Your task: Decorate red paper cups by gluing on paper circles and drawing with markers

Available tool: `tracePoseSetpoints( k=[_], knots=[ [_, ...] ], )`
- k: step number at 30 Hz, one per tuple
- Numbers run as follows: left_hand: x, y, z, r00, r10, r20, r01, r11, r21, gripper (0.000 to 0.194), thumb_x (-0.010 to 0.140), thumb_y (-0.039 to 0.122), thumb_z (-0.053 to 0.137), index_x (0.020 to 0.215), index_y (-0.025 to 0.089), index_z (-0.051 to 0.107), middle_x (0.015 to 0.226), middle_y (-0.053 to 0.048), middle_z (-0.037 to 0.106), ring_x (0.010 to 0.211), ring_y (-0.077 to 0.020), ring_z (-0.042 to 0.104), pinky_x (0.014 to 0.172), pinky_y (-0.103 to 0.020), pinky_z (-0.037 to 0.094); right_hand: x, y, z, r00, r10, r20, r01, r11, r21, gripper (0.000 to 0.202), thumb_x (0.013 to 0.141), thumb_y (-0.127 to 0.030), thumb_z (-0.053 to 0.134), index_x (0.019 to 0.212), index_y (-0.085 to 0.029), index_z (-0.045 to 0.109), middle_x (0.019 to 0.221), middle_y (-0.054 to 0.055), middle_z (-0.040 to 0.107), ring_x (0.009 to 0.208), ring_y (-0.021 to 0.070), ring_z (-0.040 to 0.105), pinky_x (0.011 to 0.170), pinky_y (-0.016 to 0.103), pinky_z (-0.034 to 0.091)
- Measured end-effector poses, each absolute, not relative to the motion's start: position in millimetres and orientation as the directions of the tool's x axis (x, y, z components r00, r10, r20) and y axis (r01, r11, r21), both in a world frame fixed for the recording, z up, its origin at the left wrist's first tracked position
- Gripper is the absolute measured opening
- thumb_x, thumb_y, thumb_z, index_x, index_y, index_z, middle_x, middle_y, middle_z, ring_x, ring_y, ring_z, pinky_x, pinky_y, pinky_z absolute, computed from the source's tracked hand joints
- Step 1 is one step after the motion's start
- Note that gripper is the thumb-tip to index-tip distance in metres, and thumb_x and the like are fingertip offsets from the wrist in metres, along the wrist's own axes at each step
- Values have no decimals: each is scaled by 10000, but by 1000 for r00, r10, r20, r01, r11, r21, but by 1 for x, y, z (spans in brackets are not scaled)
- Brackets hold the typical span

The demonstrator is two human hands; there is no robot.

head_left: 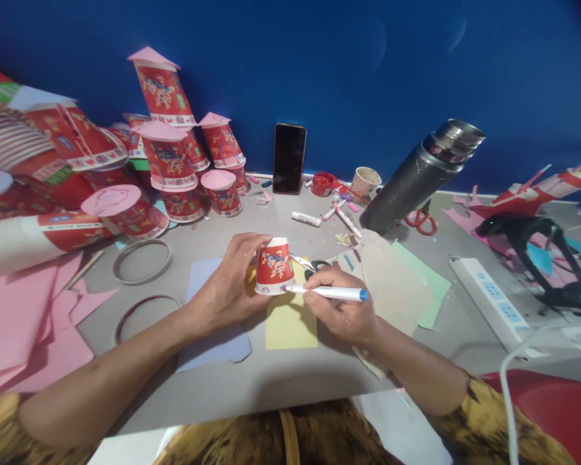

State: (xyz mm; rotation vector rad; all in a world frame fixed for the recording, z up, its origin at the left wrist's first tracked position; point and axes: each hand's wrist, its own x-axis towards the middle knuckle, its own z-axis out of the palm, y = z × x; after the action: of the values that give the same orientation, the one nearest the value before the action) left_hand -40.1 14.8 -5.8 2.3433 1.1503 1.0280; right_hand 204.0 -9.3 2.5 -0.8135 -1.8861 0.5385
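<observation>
Upside down in front of me is a red paper cup (274, 263) with a printed figure and a white rim band bearing small purple marks. My left hand (230, 278) grips it from the left, thumb below and fingers over the top. In my right hand (341, 307) is a white marker pen (336, 293) with a blue end, its tip at the cup's white band. Beneath lie a yellow paper sheet (290, 329) and a blue-violet sheet (215, 352). Black-handled scissors (314, 265) rest just behind my right hand, partly hidden by it.
Stacked red cups with pink paper tops (167, 161) crowd the left, above pink paper (14, 310). A phone (289, 158) leans on the blue wall. A dark thermos (411, 184), red-handled scissors (422, 219), green paper (436, 294) and a power strip (489, 300) lie right.
</observation>
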Motion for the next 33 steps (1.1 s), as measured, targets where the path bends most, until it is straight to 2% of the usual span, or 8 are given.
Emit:
tracePoseSetpoints(
  k=[6,16,26,33],
  knots=[
    [-39,14,-6,402,781,478,547,-623,558,796,837,203,827,1514,309,422,1410,-123,568,1345,-352,598,1123,-585,597,202,-9,1,-341,701,626,292,712,-638,85,999,-245,654,965,-221,728,820,32,795,666,161,705,649,295,566],
    [-45,19,-1,436,791,429,560,-612,558,753,888,254,785,1536,319,406,1450,-129,559,1388,-353,579,1150,-572,578,212,-7,3,-198,806,558,338,590,-733,62,985,-254,676,952,-221,716,785,13,774,638,148,698,611,262,548],
    [-44,20,-6,396,791,467,570,-611,550,757,863,271,827,1508,315,434,1410,-125,584,1348,-357,595,1125,-578,583,208,-6,0,-302,718,628,301,696,-651,69,1021,-261,673,1010,-227,732,875,42,813,723,171,738,690,301,588],
    [-42,18,-5,408,774,484,564,-631,533,782,866,261,829,1524,345,416,1417,-119,576,1352,-360,589,1110,-581,599,206,-3,-4,-311,712,630,295,702,-648,76,1023,-272,673,1026,-231,737,902,49,821,756,182,757,709,310,604]
  ],
)
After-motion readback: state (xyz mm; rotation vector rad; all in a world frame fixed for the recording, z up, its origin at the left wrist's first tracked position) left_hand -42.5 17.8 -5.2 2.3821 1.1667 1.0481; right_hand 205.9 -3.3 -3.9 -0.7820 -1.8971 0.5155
